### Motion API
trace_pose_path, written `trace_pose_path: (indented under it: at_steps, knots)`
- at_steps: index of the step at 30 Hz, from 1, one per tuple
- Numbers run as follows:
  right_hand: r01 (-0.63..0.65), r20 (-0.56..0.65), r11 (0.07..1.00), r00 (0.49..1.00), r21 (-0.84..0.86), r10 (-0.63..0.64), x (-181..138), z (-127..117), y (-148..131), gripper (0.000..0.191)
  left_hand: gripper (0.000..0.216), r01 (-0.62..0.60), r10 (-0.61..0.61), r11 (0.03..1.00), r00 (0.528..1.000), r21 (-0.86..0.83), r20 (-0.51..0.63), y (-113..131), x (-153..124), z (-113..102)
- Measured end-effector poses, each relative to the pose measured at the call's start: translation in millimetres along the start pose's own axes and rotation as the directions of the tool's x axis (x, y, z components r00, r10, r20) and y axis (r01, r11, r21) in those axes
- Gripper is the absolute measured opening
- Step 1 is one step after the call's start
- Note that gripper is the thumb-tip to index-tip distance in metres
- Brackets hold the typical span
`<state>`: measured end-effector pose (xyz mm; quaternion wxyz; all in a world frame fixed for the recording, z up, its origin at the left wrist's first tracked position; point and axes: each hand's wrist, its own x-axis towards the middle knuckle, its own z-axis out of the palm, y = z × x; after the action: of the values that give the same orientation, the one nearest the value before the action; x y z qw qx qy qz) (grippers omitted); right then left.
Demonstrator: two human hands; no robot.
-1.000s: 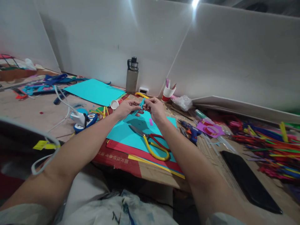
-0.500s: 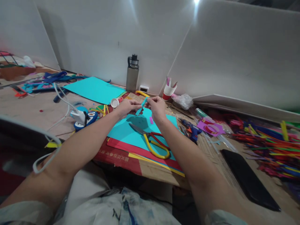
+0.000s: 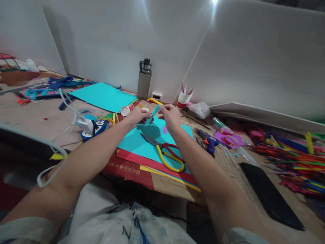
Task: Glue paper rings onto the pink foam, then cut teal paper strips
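A narrow strip of turquoise paper (image 3: pixel 153 114) is held up between my two hands, tilted with its upper end to the right. My left hand (image 3: pixel 138 117) pinches its lower part, and my right hand (image 3: pixel 169 115) has its fingertips closed at the upper end. Beneath them lies a turquoise sheet (image 3: pixel 132 140), with a small pink paper piece (image 3: pixel 165 130) on it. Scissors with one yellow and one red handle (image 3: pixel 162 156) rest on the sheet, nearer to me. Some fingertips are hidden behind the strip and the hands.
A grey bottle (image 3: pixel 144 83) and a paper cup of pens (image 3: pixel 184 99) stand by the wall. Left are another turquoise sheet (image 3: pixel 101 96) and a white plug with cable (image 3: pixel 86 126). Right lie a glue gun (image 3: pixel 209 142), a black phone-like slab (image 3: pixel 269 193) and colourful strips (image 3: pixel 299 159).
The hands stay in nearly the same place with the turquoise strip between them. The dark reddish piece seen beside the strip earlier is hardly visible now. The whole view has shifted slightly.
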<state>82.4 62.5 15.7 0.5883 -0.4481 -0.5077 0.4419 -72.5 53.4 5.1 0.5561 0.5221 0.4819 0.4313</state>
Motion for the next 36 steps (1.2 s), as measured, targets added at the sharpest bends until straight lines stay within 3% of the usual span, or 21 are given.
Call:
trace_pose_path:
  at_steps: [8,20,30,36]
  knots:
    - [-0.149,0.187,0.975,0.966,-0.164,0.179,-2.2,-4.4,-5.2,0.015,0.020,0.063,-0.084,0.988,0.985,-0.138,-0.152,1.6,0.3,0.3]
    - [-0.166,0.238,0.961,0.946,-0.221,0.218,-3.7,1.6,9.3,0.017,0.024,0.040,-0.058,0.982,0.994,-0.184,-0.091,0.9,3.2,-2.7]
    - [-0.111,0.254,0.929,0.944,-0.352,0.209,-1.2,-2.4,9.2,0.015,0.018,0.039,-0.060,0.985,0.991,-0.166,-0.122,-1.6,5.6,-4.5]
    - [0.003,0.282,0.788,0.935,-0.616,0.216,0.2,-7.5,13.9,0.010,0.016,0.043,-0.063,0.987,0.990,-0.154,-0.127,-2.4,6.9,-4.8]
